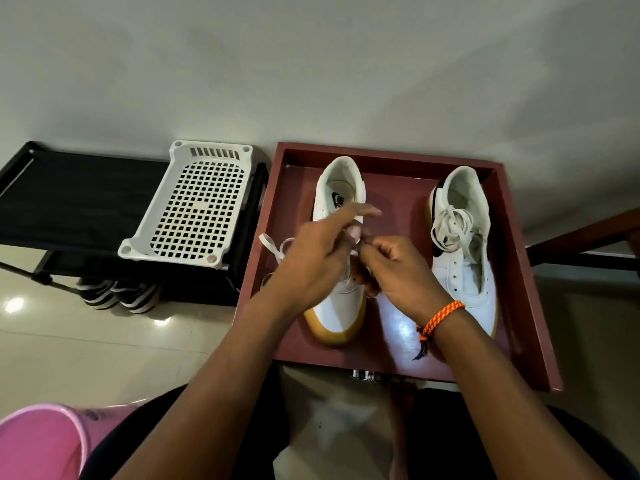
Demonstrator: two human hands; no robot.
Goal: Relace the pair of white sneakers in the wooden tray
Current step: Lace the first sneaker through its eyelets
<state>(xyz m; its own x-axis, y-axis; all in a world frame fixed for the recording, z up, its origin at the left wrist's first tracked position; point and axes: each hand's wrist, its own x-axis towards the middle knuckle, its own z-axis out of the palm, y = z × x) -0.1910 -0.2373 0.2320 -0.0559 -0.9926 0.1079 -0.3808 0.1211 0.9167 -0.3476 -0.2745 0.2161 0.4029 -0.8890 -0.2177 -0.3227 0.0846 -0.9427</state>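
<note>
floor: pale tiles under wooden tray (pixel 526 306)
left hand (pixel 318 258): I see blur, lace grip unclear
right hand (pixel 398 268): pinches lace (pixel 273 247) over left sneaker (pixel 341 306)

White perforated basket (pixel 194 211) on black rack (pixel 74 199); pink bucket (pixel 38 441) lower left.

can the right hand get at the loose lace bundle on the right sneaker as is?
Probably yes. The right hand is busy pinching the lace at the left sneaker, but the lace bundle lies uncovered on the right sneaker beside it, nothing between.
</note>
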